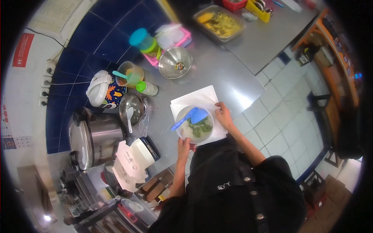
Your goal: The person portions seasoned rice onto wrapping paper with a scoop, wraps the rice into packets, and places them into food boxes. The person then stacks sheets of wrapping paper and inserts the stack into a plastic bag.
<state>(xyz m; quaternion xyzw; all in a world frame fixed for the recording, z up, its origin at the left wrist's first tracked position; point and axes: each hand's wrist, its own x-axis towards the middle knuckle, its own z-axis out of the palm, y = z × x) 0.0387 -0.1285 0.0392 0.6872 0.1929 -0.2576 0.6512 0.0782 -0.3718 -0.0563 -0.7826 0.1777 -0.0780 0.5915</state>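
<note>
A round, clear plastic bowl (186,134) with leafy greens (200,127) and something whitish inside stands over a stack of white paper sheets (194,95) on the steel counter. Across the bowl lies a blue spatula (197,115), its handle pointing left over the rim. At the bowl's near side, my left hand (184,148) grips its edge, with some fingers hidden beneath. My right hand (223,115) is at the right edge of the paper, thumb and fingers closed on the sheet.
Steel counter (237,83) holds a metal bowl (175,64), a tray of yellow food (219,23), a green-capped bottle (147,88) and a lidded pan (131,108). Leftward are a rice cooker (105,90), a large steel cooker (99,136) and open cardboard boxes (132,163).
</note>
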